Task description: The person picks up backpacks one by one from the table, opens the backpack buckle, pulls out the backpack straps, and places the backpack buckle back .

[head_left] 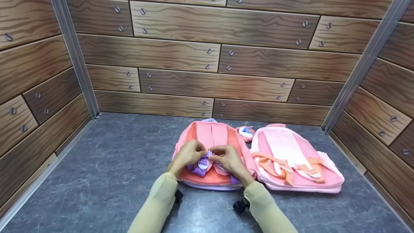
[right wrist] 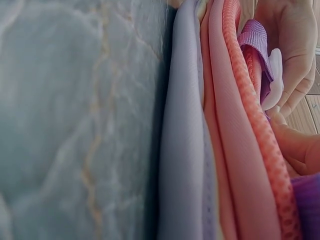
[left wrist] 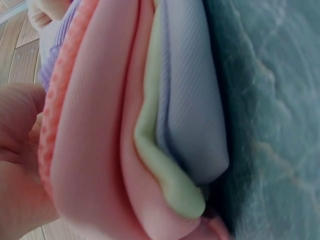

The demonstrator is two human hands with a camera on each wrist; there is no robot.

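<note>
A coral-pink backpack (head_left: pixel 212 131) lies on the dark table with its strap side up. Over its middle, my left hand (head_left: pixel 189 153) pinches a purple strap (head_left: pixel 200 171) between thumb and fingers. Close beside it, my right hand (head_left: pixel 229 158) pinches the same strap's upper part, the fingertips of both hands nearly meeting. A white buckle (head_left: pixel 203 165) sits on the strap just below them, and also shows as a white piece (right wrist: pixel 275 77) in the right wrist view. The left wrist view shows the backpack's layered pink side (left wrist: pixel 95 120) beside my left hand; the strap is mostly hidden there.
To the right lies a light pink backpack (head_left: pixel 288 142) with orange straps (head_left: pixel 271 170), against the first one. A small round pink and blue item (head_left: pixel 246 133) sits between their tops. Wood-patterned walls (head_left: pixel 181 55) enclose the marbled dark table (head_left: pixel 113 171).
</note>
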